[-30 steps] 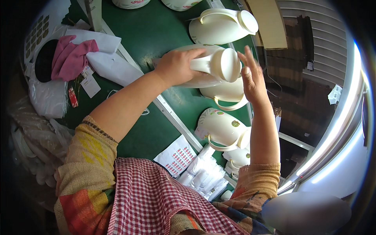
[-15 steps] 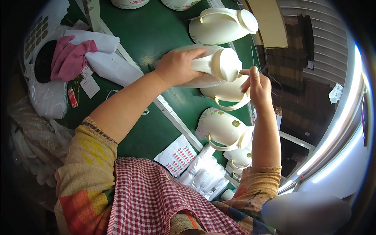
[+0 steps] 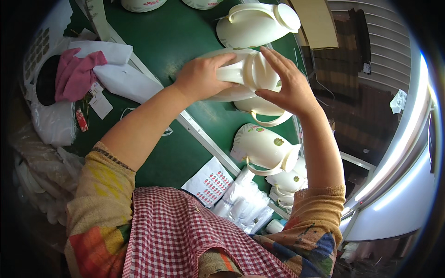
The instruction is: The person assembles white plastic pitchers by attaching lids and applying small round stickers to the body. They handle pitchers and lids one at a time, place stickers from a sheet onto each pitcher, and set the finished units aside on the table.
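Observation:
A cream thermos jug [image 3: 230,74] stands upright on the green table, its handle turned toward me. My left hand [image 3: 200,76] grips the jug by its handle, thumb and fingers closed around it. At the jug's round lid [image 3: 265,74], my right hand [image 3: 293,85] is spread, thumb and fingers cupped around the lid's rim. Just beyond my right hand is a second cream jug [image 3: 257,107], partly hidden behind the first. A jug with a green leaf and a fruit print [image 3: 265,147] stands nearer to me on the right.
Another cream jug [image 3: 255,25] stands at the back. A pink cloth [image 3: 79,74] and white paper [image 3: 123,78] lie at the left. A sheet of small red stickers [image 3: 208,183] and clear plastic bags [image 3: 245,201] lie by my apron. A metal strip [image 3: 199,129] crosses the green table [image 3: 160,160].
My right hand has moved from beside the lid onto it, its fingers opening around the rim. The left hand keeps its hold on the handle. The whole view has shifted slightly.

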Available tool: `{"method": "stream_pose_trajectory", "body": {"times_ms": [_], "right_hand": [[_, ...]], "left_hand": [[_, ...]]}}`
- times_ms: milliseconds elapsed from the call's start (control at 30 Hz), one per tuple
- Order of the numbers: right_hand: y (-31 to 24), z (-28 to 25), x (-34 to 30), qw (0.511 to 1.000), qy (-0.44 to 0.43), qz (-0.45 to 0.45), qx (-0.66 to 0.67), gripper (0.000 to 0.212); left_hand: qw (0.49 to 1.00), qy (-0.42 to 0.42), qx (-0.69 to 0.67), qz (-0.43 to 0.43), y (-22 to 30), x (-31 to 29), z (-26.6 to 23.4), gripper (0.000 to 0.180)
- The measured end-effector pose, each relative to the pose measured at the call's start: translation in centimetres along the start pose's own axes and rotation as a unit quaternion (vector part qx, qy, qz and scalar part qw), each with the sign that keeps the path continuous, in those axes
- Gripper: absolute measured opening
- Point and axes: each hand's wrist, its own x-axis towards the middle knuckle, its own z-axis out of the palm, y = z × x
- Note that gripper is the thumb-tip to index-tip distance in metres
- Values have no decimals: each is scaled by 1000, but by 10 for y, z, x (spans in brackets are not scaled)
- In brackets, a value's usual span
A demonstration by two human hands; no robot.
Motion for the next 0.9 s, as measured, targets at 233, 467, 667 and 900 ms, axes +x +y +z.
{"method": "stream_pose_trajectory", "body": {"times_ms": [233, 467, 667, 900], "right_hand": [[11, 5, 11, 996, -39, -31, -70, 75], [1, 50, -10, 994, 97, 34, -45, 66], [-26, 57, -37, 981, 120, 126, -81, 60], [82, 10, 5, 973, 173, 125, -93, 56]], "left_hand": [[1000, -17, -6, -3, 6, 0, -7, 57], [999, 4, 20, -47, 16, -14, 11, 65], [973, -162, -89, -141, 65, -84, 44, 102], [978, 79, 12, 195, 17, 24, -13, 46]]}}
